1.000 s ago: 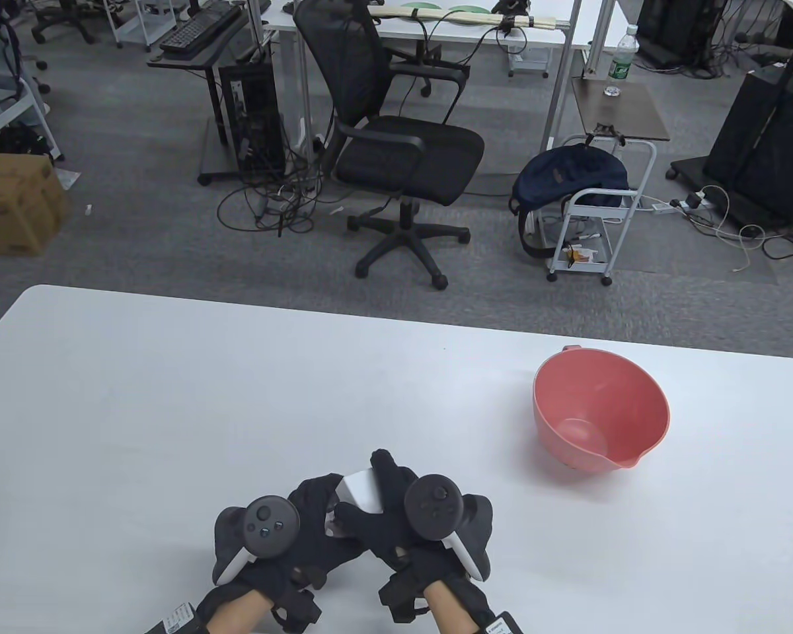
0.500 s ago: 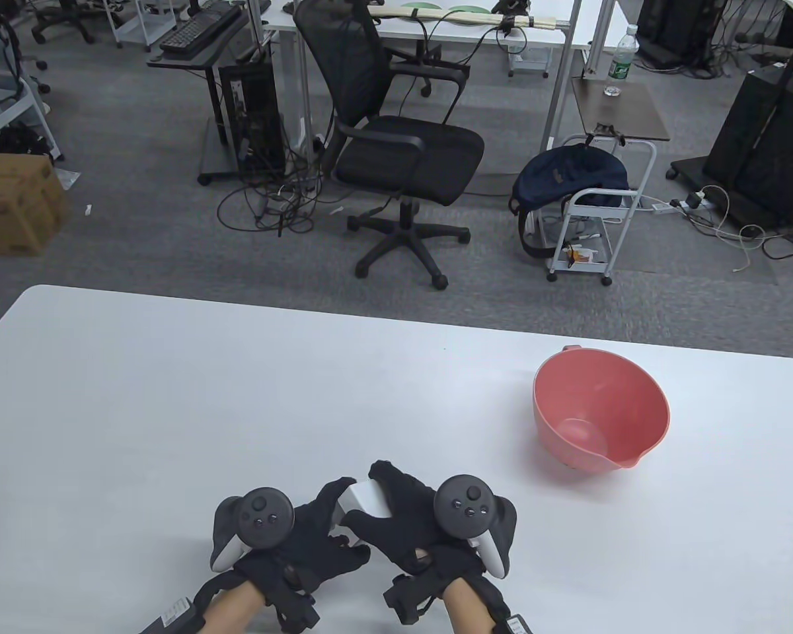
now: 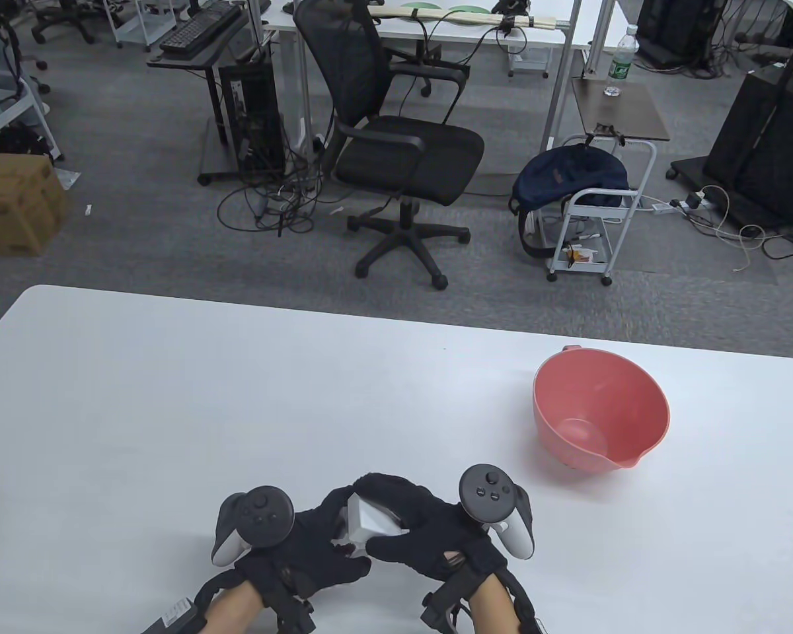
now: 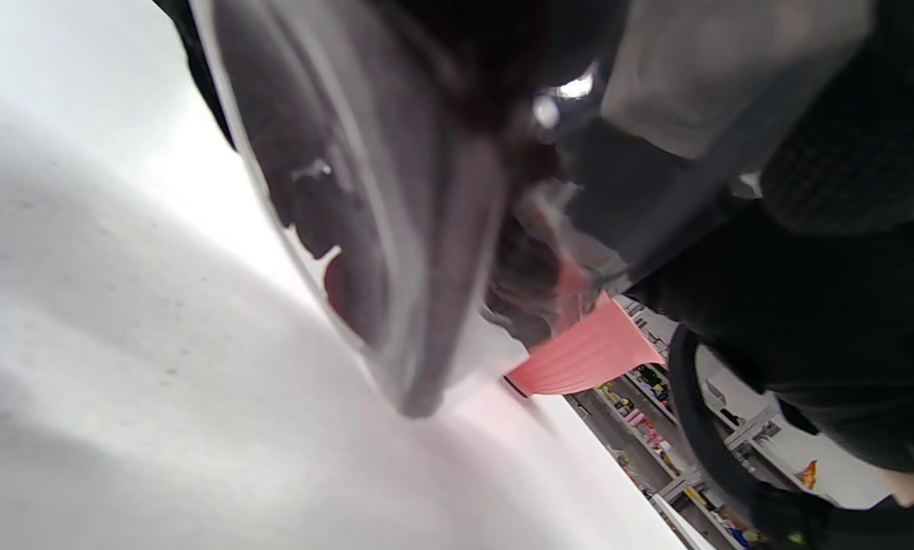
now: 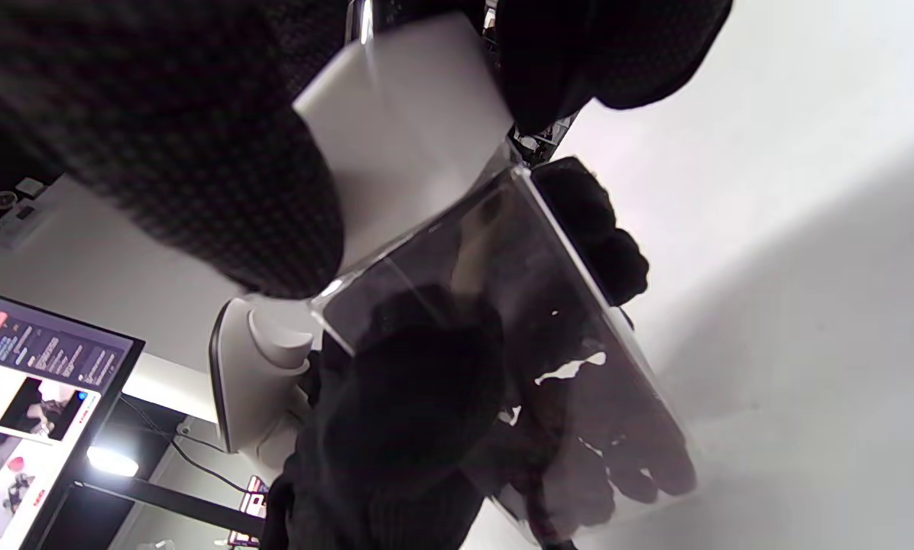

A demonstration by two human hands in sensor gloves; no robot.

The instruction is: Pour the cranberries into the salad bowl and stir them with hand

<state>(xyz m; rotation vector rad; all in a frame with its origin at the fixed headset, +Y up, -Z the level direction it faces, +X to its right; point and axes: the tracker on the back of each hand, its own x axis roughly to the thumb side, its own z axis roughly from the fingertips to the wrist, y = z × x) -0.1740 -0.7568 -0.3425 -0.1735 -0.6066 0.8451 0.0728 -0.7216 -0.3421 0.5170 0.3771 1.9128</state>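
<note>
A clear plastic container (image 3: 360, 528) with a white lid (image 5: 403, 122) stands near the table's front edge, held between both gloved hands. My left hand (image 3: 320, 531) wraps the clear body (image 4: 365, 229) from the left. My right hand (image 3: 406, 522) grips the lid from above and the right, thumb in front. Dark red cranberries (image 5: 617, 451) lie at the bottom of the container. The pink salad bowl (image 3: 634, 403) sits to the right, apart from both hands, and looks empty; it shows also in the left wrist view (image 4: 587, 355).
The white table (image 3: 172, 409) stretches to the left and back. Beyond its far edge are a black office chair (image 3: 403, 145), a white cart (image 3: 595, 224) with a dark bag, and floor cables.
My right hand has turned over the lid and its tracker has swung right. The lid now sits tilted under the fingers. The left hand has kept its hold.
</note>
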